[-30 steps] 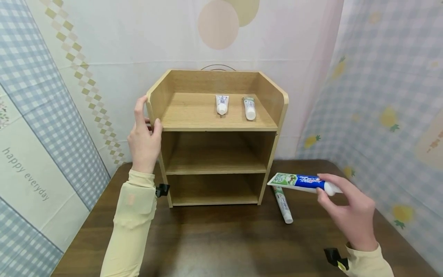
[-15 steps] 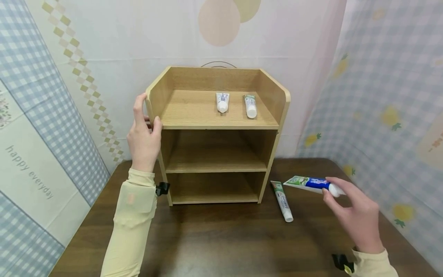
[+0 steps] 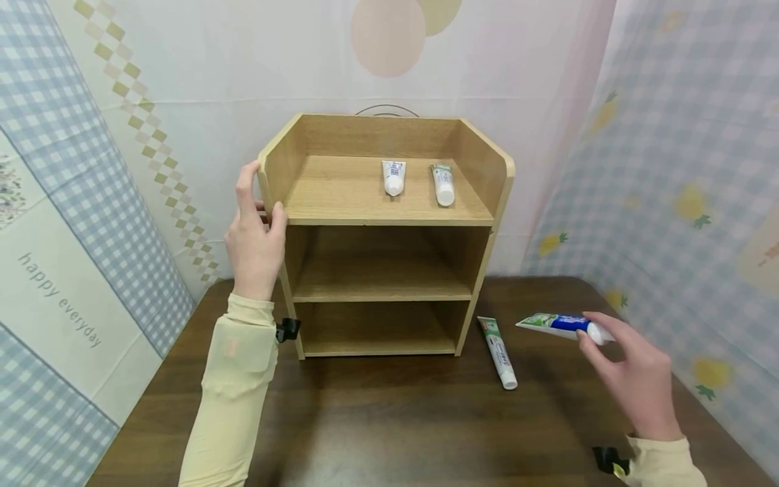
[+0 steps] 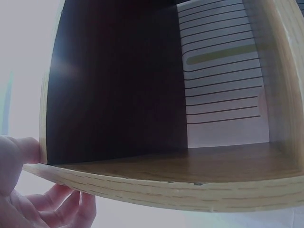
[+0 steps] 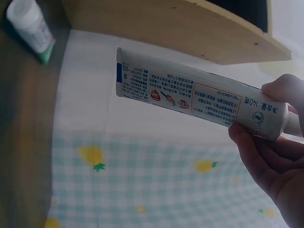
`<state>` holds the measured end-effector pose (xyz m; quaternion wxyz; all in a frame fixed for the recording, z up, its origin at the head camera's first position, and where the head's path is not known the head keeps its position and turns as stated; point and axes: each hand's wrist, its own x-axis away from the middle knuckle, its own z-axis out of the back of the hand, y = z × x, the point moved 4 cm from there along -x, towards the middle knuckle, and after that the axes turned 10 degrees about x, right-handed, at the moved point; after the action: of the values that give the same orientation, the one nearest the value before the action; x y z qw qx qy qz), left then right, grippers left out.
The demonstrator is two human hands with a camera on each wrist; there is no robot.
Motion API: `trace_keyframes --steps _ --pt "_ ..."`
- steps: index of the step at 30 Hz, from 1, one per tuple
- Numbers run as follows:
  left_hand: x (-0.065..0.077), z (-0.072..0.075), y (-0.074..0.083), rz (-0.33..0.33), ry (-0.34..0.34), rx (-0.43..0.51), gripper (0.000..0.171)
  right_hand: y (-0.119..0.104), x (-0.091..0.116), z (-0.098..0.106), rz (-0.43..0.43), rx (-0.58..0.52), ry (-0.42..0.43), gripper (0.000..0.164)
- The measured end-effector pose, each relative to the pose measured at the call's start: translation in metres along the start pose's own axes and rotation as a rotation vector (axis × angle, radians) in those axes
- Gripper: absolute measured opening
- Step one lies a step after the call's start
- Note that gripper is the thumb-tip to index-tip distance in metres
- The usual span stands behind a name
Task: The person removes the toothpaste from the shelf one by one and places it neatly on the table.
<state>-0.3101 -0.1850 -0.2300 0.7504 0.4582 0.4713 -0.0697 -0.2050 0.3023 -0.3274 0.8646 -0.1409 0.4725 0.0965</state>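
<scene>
My left hand (image 3: pixel 255 250) grips the left side panel of a wooden shelf unit (image 3: pixel 389 222), thumb at its front edge and fingers on the outer face. The left wrist view shows the fingers (image 4: pixel 61 204) around that board. In the air right of the shelf, my right hand (image 3: pixel 635 379) pinches a blue, green and white toothpaste tube (image 3: pixel 562 325) by its cap end. Its printed white back (image 5: pixel 190 95) faces the right wrist camera. Another toothpaste tube (image 3: pixel 499 355) lies on the table below and left of the held one.
Two small white tubes, one at left (image 3: pixel 393 177) and one with green at right (image 3: pixel 443 186), lie on the shelf's top board. The two lower compartments open toward me. Patterned cloth (image 3: pixel 688 169) hangs behind and at both sides of the brown table (image 3: pixel 389 419).
My right hand has drawn the toothpaste tube to the right, away from the shelf and off the tube on the table. The left hand keeps its grip on the panel.
</scene>
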Motion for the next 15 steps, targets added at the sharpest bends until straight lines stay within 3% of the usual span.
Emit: trace_keyframes --steps 15 --pt "0.0 0.0 0.0 0.007 -0.006 0.004 0.057 0.039 0.015 -0.029 -0.086 0.065 -0.099 0.034"
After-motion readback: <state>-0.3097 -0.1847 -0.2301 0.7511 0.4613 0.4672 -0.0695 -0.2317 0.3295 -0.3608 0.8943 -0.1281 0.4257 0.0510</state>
